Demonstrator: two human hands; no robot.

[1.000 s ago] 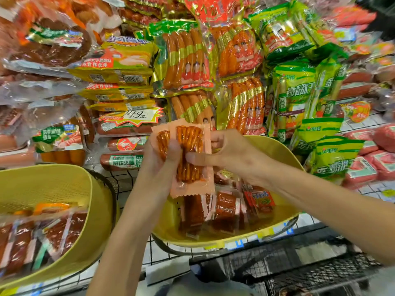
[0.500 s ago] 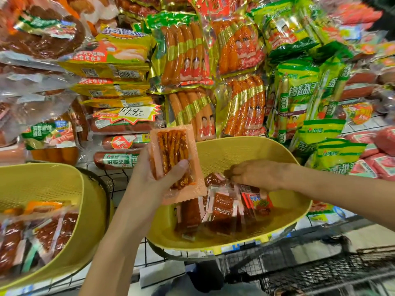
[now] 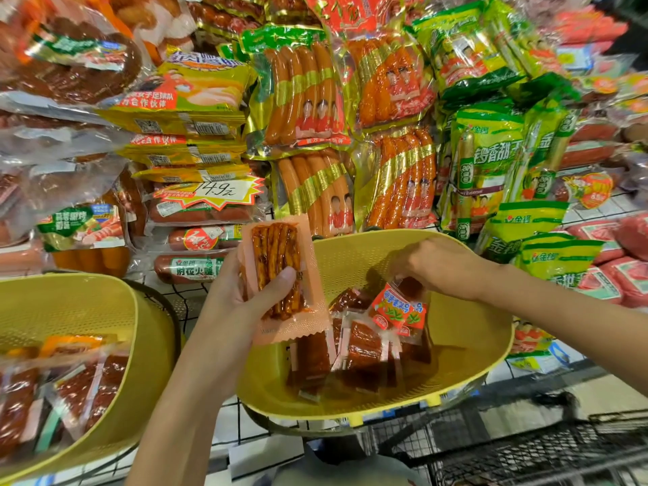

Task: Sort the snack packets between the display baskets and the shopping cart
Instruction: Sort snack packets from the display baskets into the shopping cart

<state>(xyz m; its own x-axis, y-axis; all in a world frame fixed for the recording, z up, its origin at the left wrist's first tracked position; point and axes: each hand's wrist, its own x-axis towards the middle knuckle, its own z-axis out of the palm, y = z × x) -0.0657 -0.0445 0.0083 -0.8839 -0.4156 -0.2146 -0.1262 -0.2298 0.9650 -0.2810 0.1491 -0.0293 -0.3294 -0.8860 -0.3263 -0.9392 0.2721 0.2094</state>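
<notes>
Left hand [image 3: 242,303] gripping pink snack packet [image 3: 280,278] upright, right hand [image 3: 431,266] pinching red packet [image 3: 398,308] over yellow basket [image 3: 466,366], sausage packs [image 3: 305,96] behind.

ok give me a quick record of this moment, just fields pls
left hand: holds a pink packet of orange-brown sticks upright, thumb across its front
right hand: pinches a red-and-green packet by its top, within the middle basket
middle basket: yellow, holds several dark red packets
left basket: yellow, holds reddish packets
shopping cart: black wire, bottom right, contents not visible
</notes>
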